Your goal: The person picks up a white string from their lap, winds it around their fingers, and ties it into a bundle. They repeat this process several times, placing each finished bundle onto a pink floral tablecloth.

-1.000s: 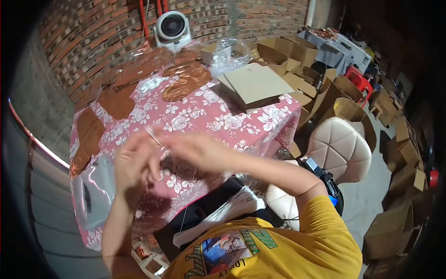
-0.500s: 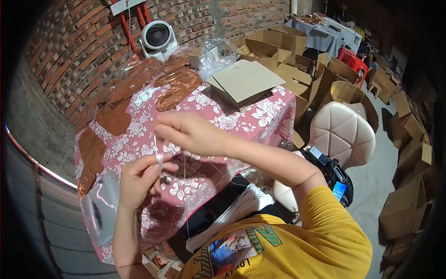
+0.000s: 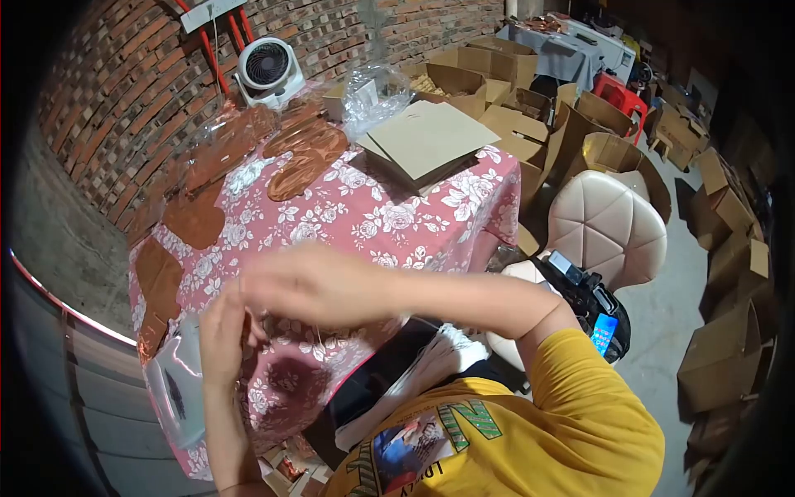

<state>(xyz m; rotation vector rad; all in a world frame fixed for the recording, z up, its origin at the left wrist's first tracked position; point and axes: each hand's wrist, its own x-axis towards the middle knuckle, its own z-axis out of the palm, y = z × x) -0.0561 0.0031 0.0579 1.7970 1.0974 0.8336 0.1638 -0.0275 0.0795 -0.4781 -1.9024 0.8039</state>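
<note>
My right hand (image 3: 302, 282), smeared by motion, passes over the fingers of my left hand (image 3: 222, 335). Its fingers look bent in a pinch. My left hand is upright with curled fingers, partly covered by the right. White thread runs between the two hands half a second earlier; at this moment it is mostly hidden by the hands and the blur. On my lap lies a thick bundle of white thread (image 3: 443, 356). Below both hands spreads the pink table cloth (image 3: 389, 219) with white flowers.
Copper-coloured foil pieces (image 3: 195, 219) lie along the table's left side. A stack of beige boards (image 3: 431, 137), clear plastic wrap (image 3: 373, 99) and a white fan (image 3: 269, 70) stand at the back. To the right are a cream chair (image 3: 609, 224), a phone (image 3: 604, 331) and cardboard boxes (image 3: 720, 364).
My right hand has dropped and moved left, from above the left hand to over its fingers. My left hand has shifted slightly left and down. The view has turned a little.
</note>
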